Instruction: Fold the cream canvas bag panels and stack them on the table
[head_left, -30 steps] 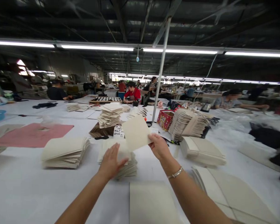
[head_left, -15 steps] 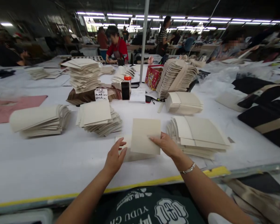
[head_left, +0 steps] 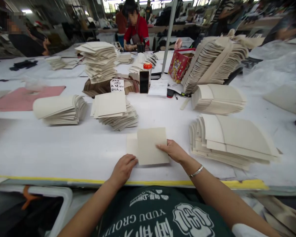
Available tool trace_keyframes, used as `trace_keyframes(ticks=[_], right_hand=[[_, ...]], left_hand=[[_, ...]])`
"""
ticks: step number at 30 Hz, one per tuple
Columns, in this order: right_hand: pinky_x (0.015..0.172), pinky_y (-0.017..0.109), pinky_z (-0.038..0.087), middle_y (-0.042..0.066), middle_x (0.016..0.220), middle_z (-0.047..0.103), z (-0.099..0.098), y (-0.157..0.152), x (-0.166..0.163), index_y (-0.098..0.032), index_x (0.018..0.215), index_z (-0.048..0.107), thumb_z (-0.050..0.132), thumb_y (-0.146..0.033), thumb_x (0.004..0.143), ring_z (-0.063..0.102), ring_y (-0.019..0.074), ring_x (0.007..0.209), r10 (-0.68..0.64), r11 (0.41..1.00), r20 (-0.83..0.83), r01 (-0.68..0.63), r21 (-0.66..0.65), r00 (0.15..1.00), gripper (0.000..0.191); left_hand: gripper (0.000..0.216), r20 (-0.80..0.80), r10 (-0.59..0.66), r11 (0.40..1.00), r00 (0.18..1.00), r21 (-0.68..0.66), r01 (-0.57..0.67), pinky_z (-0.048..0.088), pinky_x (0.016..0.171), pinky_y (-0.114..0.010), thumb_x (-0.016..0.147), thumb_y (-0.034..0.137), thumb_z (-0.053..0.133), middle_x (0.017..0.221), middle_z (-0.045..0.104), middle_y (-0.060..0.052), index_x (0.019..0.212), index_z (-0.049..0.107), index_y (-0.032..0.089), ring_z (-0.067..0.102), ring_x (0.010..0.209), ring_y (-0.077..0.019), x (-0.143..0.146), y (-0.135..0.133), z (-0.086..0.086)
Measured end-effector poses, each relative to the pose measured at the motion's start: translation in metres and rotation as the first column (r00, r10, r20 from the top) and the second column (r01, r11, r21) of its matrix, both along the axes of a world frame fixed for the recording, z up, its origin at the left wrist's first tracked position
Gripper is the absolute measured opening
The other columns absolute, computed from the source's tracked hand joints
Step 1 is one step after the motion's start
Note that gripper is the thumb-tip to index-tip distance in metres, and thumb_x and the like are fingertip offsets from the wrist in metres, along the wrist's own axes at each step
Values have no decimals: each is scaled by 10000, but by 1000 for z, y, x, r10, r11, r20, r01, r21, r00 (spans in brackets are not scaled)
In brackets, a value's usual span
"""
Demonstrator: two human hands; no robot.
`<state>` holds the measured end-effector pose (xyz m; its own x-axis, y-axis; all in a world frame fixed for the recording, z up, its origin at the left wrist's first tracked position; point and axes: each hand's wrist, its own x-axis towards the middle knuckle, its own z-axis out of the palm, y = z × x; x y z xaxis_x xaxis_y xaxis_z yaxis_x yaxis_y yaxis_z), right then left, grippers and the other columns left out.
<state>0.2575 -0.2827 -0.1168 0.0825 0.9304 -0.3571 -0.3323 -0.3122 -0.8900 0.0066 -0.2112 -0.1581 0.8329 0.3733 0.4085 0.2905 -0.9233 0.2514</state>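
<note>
My right hand [head_left: 174, 150] grips a square cream fabric panel [head_left: 151, 144] by its right edge, thumb on top. The panel is tilted up a little over the white table. Beneath it, a second cream panel [head_left: 131, 142] lies flat, its left strip showing. My left hand [head_left: 124, 168] is closed at the lower left corner of the panels, fingertips together on the edge. Which of the two layers it pinches is hard to make out. Just right of my right hand is a stack of folded cream panels [head_left: 212, 140].
Fanned cream stacks [head_left: 115, 112] and folded ones [head_left: 59, 110] stand left of centre. Behind are a tall stack [head_left: 98, 62], a phone [head_left: 144, 82], a red box [head_left: 181, 64] and a metal pole [head_left: 169, 36]. A person in red [head_left: 136, 29] works across the table.
My left hand has gone from spread fingers beside the panels to closed fingers at their lower left corner. My right hand still holds the upper panel. The camera view has tilted down and shifted.
</note>
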Motion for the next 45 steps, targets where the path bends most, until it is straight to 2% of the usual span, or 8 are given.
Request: trace_keyframes(ticks=[3, 6, 11, 22, 45], right_hand=[[754, 372, 471, 69, 869, 660, -17, -1, -4, -141, 890, 609, 661, -383, 616, 606, 218, 785, -38, 999, -18, 38, -30, 999, 369], [750, 375, 477, 69, 887, 657, -24, -3, -5, -144, 909, 599, 649, -385, 633, 607, 222, 788, -94, 995, 10, 95, -28, 995, 370], [743, 379, 483, 71, 876, 658, -23, -2, -8, -134, 910, 601, 654, -404, 618, 606, 229, 784, -126, 990, 80, 130, -46, 989, 401], [728, 377, 484, 62, 848, 662, -21, 2, -17, -143, 885, 614, 658, -404, 610, 605, 229, 772, -142, 985, 168, 156, -78, 976, 382], [728, 374, 491, 59, 859, 663, -21, 3, -18, -154, 861, 612, 664, -389, 610, 606, 235, 775, -146, 981, 189, 166, -98, 971, 347]], left_hand=[[275, 0, 2, 1000, 1000, 6, -2, 427, 897, -371, 811, 98, 373, 1021, 593, -70, 996, 567, 162, 503, 1009, -166, -1, -2, 2], [296, -36, -16, 1000, 999, -1, 16, 417, 913, -372, 804, 86, 352, 1053, 585, -79, 1010, 558, 139, 495, 1031, -165, -4, -1, 5], [348, -102, -71, 997, 992, -7, 71, 415, 914, -383, 791, 65, 320, 1114, 554, -86, 1064, 529, 120, 461, 1079, -178, -9, 2, 4], [339, -119, -74, 997, 990, 0, 74, 404, 921, -389, 805, 72, 319, 1137, 539, -92, 1074, 521, 109, 447, 1094, -194, -13, 1, 2], [348, -107, -75, 997, 991, -35, 72, 389, 931, -409, 802, 81, 323, 1150, 526, -99, 1092, 511, 118, 423, 1117, -203, -14, 0, -2]])
